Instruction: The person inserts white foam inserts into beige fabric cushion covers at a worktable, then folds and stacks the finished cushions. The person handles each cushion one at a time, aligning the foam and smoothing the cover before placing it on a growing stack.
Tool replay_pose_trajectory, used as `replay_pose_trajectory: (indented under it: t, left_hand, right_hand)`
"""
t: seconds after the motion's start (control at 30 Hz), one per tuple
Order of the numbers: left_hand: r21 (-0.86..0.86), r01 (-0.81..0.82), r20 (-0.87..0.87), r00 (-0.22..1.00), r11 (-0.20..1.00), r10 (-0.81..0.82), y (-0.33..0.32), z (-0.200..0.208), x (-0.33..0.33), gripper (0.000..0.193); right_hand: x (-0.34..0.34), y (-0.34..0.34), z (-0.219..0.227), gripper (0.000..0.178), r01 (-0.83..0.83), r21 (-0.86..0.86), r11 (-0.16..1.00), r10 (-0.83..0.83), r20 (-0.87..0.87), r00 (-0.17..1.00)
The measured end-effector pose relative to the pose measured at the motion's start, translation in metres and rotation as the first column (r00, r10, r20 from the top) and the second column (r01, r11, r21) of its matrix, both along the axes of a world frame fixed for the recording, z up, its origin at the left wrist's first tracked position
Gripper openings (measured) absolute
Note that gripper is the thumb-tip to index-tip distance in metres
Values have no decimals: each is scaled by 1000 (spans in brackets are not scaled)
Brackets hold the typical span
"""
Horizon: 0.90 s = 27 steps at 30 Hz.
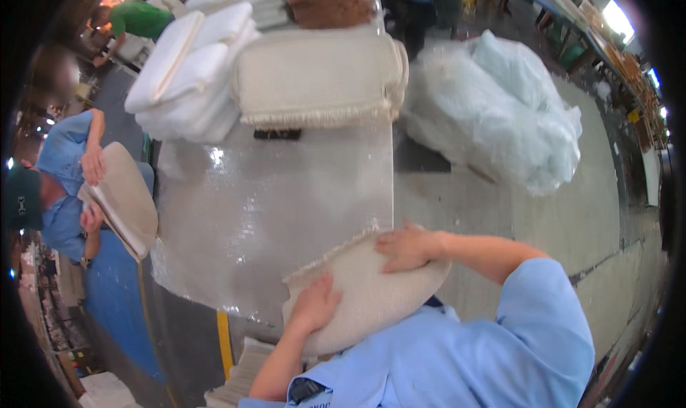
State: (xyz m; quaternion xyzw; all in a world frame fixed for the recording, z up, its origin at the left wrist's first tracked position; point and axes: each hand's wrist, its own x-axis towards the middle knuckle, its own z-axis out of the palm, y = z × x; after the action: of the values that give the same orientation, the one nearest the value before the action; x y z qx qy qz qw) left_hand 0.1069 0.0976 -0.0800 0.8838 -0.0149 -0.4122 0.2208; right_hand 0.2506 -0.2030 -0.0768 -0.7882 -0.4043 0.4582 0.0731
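Note:
A cream woven mat (368,294), with a fringed far edge, lies folded against my front at the near end of the table (279,186). My left hand (316,304) rests flat on its left part, fingers stretched out. Over its upper right part lies my right hand (409,249), with the fingers extended and lying on the cloth. The mat's near edge is hidden against my blue shirt. Farther up the table is a stack of similar cream fringed mats (318,79).
White folded textiles (189,72) and brown ones (330,1) are stacked at the back. A big bundle of clear plastic (500,111) stands right of the table. At left, a person in blue (64,147) holds a cream mat (128,193); another in green (139,20) stands farther off.

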Motion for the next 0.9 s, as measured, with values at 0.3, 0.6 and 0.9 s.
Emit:
replay_pose_trajectory:
  t: [0.3, 0.6, 0.9]
  left_hand:
    - [88, -14, 216, 976, 996, -5, -13, -1, 46, 65]
    - [163, -48, 366, 931, 985, -15, -25, -36, 82, 51]
    - [-56, -80, 265, 960, 995, 92, -11, -39, 85, 45]
  right_hand:
    - [9, 29, -19, 44, 140, 232, 963, -232, 438, 869]
    - [26, 57, -51, 26, 455, 254, 854, -502, 167, 849]
    - [36, 74, -60, 40, 625, -153, 766, -640, -279, 716]
